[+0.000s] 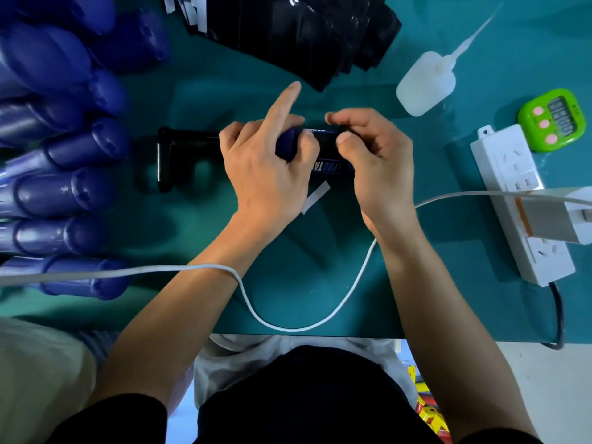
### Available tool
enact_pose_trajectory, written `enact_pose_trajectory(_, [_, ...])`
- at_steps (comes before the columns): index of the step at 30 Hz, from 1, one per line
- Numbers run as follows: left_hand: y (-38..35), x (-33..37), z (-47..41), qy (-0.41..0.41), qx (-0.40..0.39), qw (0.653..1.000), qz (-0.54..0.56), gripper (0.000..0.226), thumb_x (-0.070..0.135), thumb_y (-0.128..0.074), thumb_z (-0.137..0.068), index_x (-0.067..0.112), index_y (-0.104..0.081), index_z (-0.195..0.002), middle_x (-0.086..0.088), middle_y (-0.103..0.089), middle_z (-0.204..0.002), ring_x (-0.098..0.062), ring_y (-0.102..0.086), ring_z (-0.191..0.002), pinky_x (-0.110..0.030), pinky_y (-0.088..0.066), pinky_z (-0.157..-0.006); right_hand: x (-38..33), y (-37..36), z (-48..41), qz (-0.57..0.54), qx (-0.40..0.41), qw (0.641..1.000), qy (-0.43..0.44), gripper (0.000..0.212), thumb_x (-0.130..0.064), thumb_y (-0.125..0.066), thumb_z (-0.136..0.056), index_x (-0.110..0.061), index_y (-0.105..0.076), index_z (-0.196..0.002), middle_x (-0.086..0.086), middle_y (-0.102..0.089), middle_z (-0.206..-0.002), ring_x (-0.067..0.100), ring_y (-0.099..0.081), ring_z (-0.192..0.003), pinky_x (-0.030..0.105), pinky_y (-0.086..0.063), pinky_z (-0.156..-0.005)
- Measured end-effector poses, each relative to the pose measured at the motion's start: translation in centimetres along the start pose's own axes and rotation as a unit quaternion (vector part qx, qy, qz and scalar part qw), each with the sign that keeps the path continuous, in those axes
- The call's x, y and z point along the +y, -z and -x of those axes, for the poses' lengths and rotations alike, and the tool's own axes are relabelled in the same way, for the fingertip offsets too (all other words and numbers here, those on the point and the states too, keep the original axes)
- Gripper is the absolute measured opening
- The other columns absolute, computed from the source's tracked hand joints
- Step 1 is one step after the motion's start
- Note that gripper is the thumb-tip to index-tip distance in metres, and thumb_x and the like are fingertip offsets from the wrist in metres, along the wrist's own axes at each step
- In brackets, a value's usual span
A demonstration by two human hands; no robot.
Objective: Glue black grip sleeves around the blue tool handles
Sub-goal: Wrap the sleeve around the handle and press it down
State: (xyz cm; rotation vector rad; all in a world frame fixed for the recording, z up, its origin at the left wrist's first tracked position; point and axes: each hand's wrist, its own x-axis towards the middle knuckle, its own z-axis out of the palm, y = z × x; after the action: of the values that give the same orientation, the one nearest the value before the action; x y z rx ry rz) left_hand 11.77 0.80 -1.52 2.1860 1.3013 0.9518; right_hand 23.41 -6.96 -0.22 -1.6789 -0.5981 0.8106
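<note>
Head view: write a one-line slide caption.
Left hand grips a blue tool handle while right hand pinches a black grip sleeve against it, glue bottle nearby.

Blue handle (pixel 286 145), black sleeve (pixel 326 145), teal table (pixel 288 283)

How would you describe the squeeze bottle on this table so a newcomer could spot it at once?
On the right of the teal table lies a white power strip, with a green timer just beyond it. Left of that timer, short of the pile of black sleeves, lies the squeeze bottle. It alone is milky and translucent, with a long thin nozzle.
</note>
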Motion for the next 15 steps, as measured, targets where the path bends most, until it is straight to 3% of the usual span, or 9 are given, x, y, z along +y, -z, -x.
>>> enact_pose_trajectory(5, [0.0, -0.5, 0.2, -0.011, -0.002, 1.0, 0.015, 0.039, 0.018, -0.058, -0.095, 0.017, -0.072, -0.132, 0.016, -0.077, -0.095, -0.005, -0.063, -0.079, -0.028, -0.037, -0.1, 0.3, 0.4, -0.3, 0.011, -0.02, 0.999, 0.026, 0.031, -0.004, -0.056, -0.093, -0.019, -0.078, -0.109, -0.009, -0.074, -0.082, 0.017, -0.067, -0.079, 0.035, -0.057, -0.082])
enact_pose_trajectory(8, [0.1, -0.7, 0.3, -0.037, -0.002, 0.999, 0.004, 0.039, 0.01, -0.052, -0.098, 0.012, -0.072, -0.131, 0.012, -0.079, -0.1, -0.008, -0.067, -0.08, -0.033, -0.04, -0.098, 0.9, 0.4, -0.5, 0.005, -0.008, 1.0, 0.03, 0.034, -0.004, -0.054, -0.094, -0.021, -0.078, -0.112, -0.002, -0.063, -0.067, 0.019, -0.056, -0.066, 0.028, -0.051, -0.074])
enact_pose_trajectory(10, [0.3, -0.9, 0.2, -0.055, -0.009, 0.998, -0.009, 0.038, 0.006, -0.048, -0.1, 0.009, -0.072, -0.13, 0.008, -0.079, -0.105, -0.011, -0.07, -0.084, -0.035, -0.04, -0.097, 1.2, 0.2, -0.4, -0.006, 0.014, 0.999, 0.032, 0.036, -0.005, -0.052, -0.096, -0.023, -0.078, -0.114, 0.014, -0.069, -0.079, 0.029, -0.062, -0.074, 0.023, -0.053, -0.084])
enact_pose_trajectory(12, [0.8, -0.9, 0.0, -0.055, -0.045, 0.997, -0.016, 0.038, 0.009, -0.044, -0.104, 0.007, -0.068, -0.133, 0.005, -0.078, -0.113, -0.012, -0.07, -0.093, -0.034, -0.038, -0.098, 1.4, 0.1, -0.3, 0.001, 0.027, 0.999, 0.044, 0.034, -0.008, -0.05, -0.1, -0.023, -0.077, -0.115, 0.006, -0.077, -0.095, 0.021, -0.071, -0.091, 0.026, -0.054, -0.095])
enact_pose_trajectory(15, [2.2, -0.9, -0.8, -0.058, -0.137, 0.989, -0.008, 0.041, 0.018, -0.045, -0.102, 0.008, -0.066, -0.136, 0.001, -0.075, -0.122, -0.016, -0.068, -0.104, -0.036, -0.038, -0.101, 1.3, -0.2, -0.1, 0.0, 0.043, 0.998, 0.048, 0.033, -0.013, -0.045, -0.104, -0.021, -0.075, -0.112, -0.005, -0.078, -0.108, 0.018, -0.071, -0.109, 0.042, -0.054, -0.102])
